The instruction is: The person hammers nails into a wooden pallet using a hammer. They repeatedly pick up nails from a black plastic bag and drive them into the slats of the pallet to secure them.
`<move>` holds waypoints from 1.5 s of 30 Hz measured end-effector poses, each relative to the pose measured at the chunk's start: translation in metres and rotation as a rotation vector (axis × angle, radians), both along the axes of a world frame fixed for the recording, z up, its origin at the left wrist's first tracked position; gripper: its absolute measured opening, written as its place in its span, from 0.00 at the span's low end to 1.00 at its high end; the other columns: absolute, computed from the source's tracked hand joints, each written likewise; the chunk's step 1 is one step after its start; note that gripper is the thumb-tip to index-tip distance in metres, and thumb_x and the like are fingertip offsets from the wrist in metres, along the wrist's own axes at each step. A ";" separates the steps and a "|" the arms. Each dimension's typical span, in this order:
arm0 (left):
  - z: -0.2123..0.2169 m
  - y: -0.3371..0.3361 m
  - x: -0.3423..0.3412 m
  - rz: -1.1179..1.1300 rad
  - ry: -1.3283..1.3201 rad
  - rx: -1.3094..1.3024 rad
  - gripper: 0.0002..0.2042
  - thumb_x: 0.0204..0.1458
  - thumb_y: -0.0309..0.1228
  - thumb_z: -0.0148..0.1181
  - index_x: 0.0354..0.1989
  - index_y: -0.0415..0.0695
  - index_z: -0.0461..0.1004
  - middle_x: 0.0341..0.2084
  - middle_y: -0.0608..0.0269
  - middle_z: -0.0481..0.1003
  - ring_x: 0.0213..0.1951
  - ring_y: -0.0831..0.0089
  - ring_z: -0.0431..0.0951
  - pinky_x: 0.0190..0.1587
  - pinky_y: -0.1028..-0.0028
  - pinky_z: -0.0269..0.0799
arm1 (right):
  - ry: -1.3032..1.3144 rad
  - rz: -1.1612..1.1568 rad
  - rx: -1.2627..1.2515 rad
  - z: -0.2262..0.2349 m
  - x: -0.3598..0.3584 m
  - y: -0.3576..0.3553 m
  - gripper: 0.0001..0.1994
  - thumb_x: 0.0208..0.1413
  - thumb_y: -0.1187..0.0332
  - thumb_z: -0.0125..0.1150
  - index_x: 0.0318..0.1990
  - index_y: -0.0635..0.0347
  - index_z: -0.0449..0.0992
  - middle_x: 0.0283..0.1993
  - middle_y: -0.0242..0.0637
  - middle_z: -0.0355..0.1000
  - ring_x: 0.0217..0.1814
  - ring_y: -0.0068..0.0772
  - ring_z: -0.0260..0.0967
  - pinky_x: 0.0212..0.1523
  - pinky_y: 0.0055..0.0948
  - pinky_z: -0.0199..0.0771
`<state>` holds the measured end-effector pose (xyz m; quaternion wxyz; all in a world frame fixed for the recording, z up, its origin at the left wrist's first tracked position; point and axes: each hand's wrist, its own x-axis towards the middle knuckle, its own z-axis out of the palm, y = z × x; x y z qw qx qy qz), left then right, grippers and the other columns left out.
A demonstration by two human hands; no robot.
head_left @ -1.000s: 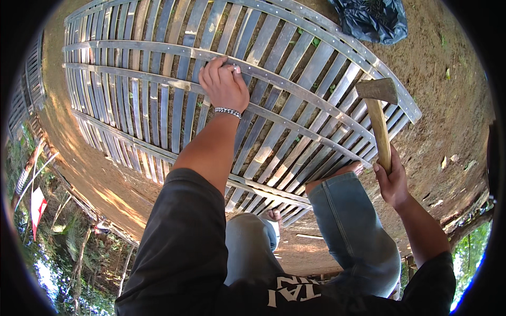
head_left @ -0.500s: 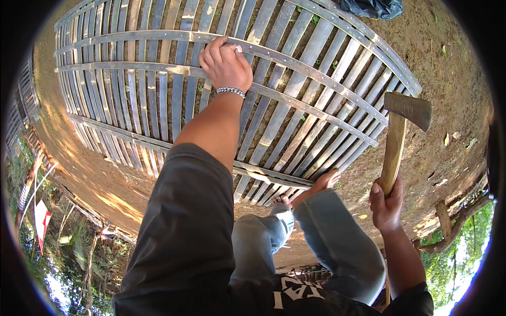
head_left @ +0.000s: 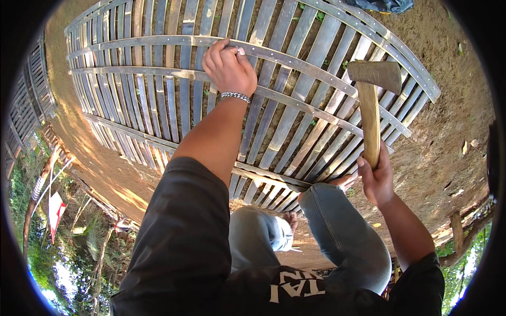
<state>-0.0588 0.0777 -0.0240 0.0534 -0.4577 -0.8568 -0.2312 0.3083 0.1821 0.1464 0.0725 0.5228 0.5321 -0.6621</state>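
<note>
A panel of split bamboo slats (head_left: 283, 116) lies in front of me, crossed by long bamboo strips. My left hand (head_left: 230, 69) rests on a nailed cross strip (head_left: 295, 62) in the middle, its fingers curled and thumb and forefinger drawn together. Whatever is between those fingertips is too small to make out. In my right hand (head_left: 377, 180) is an axe (head_left: 371, 118), gripped low on its wooden handle. Its dark metal head is raised over the panel's right part, the flared blade pointing right.
Brown soil (head_left: 448, 142) surrounds the panel. A black plastic bag (head_left: 385, 5) lies beyond it. Another slatted panel (head_left: 29, 89) stands at far left, near a red and white flag (head_left: 56, 210). My bare foot (head_left: 345, 181) is by the near edge. A wooden stump (head_left: 456, 231) sits at right.
The axe has moved left with my right hand, from beside the panel to above its right part. My left hand stays at the same cross strip. The view has shifted slightly.
</note>
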 end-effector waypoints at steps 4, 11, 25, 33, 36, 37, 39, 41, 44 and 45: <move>0.003 -0.001 0.002 -0.002 -0.005 -0.005 0.07 0.58 0.24 0.59 0.40 0.43 0.66 0.55 0.50 0.72 0.60 0.47 0.68 0.64 0.44 0.55 | -0.003 0.050 -0.020 -0.013 0.003 0.015 0.32 0.67 0.77 0.59 0.75 0.63 0.55 0.36 0.29 0.68 0.36 0.20 0.64 0.40 0.23 0.70; 0.008 0.002 0.004 0.009 0.001 -0.022 0.07 0.58 0.24 0.59 0.41 0.43 0.67 0.55 0.50 0.73 0.61 0.46 0.68 0.65 0.45 0.55 | 0.079 0.264 0.200 -0.041 -0.001 0.020 0.32 0.66 0.68 0.64 0.74 0.58 0.57 0.38 0.41 0.75 0.39 0.31 0.76 0.41 0.31 0.78; 0.001 -0.004 0.004 0.037 -0.030 0.099 0.03 0.59 0.29 0.59 0.38 0.48 0.72 0.53 0.61 0.75 0.61 0.56 0.71 0.69 0.48 0.54 | 0.113 0.195 0.270 -0.069 -0.013 -0.054 0.31 0.64 0.70 0.64 0.73 0.61 0.59 0.47 0.51 0.77 0.48 0.40 0.77 0.52 0.36 0.75; 0.014 -0.027 0.010 -0.146 -0.325 0.296 0.06 0.52 0.23 0.66 0.37 0.44 0.77 0.45 0.60 0.81 0.55 0.57 0.77 0.64 0.52 0.65 | 0.111 0.005 0.175 -0.059 -0.023 -0.096 0.33 0.65 0.69 0.64 0.74 0.64 0.57 0.47 0.45 0.77 0.48 0.33 0.75 0.51 0.34 0.75; 0.027 -0.053 0.028 -0.176 -0.407 0.278 0.04 0.53 0.23 0.68 0.36 0.43 0.81 0.43 0.61 0.81 0.54 0.58 0.79 0.68 0.51 0.63 | 0.101 -0.032 0.091 -0.051 -0.020 -0.111 0.34 0.64 0.70 0.64 0.74 0.64 0.56 0.46 0.45 0.76 0.47 0.33 0.74 0.53 0.34 0.75; 0.029 -0.061 0.036 -0.183 -0.454 0.271 0.04 0.53 0.23 0.69 0.36 0.43 0.82 0.43 0.61 0.81 0.53 0.58 0.79 0.69 0.51 0.62 | 0.109 -0.021 0.104 -0.051 -0.018 -0.115 0.34 0.64 0.70 0.64 0.74 0.64 0.56 0.45 0.44 0.76 0.47 0.33 0.74 0.52 0.34 0.75; 0.024 -0.074 0.044 -0.174 -0.509 0.251 0.03 0.54 0.24 0.70 0.36 0.44 0.84 0.41 0.61 0.82 0.53 0.60 0.80 0.72 0.51 0.58 | 0.126 0.007 0.125 -0.054 -0.015 -0.124 0.33 0.64 0.71 0.65 0.74 0.64 0.57 0.44 0.43 0.76 0.46 0.32 0.74 0.51 0.34 0.75; 0.016 -0.081 0.047 -0.152 -0.524 0.243 0.03 0.54 0.24 0.70 0.36 0.44 0.84 0.40 0.62 0.82 0.54 0.60 0.80 0.72 0.50 0.58 | 0.195 0.106 0.210 -0.057 -0.017 -0.128 0.34 0.67 0.76 0.59 0.76 0.64 0.50 0.39 0.29 0.68 0.34 0.17 0.64 0.35 0.22 0.69; 0.018 -0.079 0.058 -0.168 -0.511 0.234 0.03 0.53 0.26 0.70 0.35 0.47 0.85 0.40 0.65 0.83 0.55 0.62 0.80 0.75 0.46 0.49 | 0.201 0.183 0.304 -0.061 -0.017 -0.133 0.34 0.67 0.76 0.59 0.76 0.64 0.50 0.39 0.29 0.68 0.34 0.17 0.64 0.35 0.22 0.70; 0.019 -0.077 0.063 -0.190 -0.489 0.219 0.03 0.53 0.26 0.70 0.35 0.47 0.85 0.40 0.66 0.83 0.56 0.62 0.79 0.75 0.45 0.47 | 0.184 0.151 0.254 -0.061 -0.017 -0.134 0.34 0.67 0.76 0.59 0.76 0.64 0.50 0.38 0.29 0.68 0.34 0.17 0.64 0.35 0.22 0.70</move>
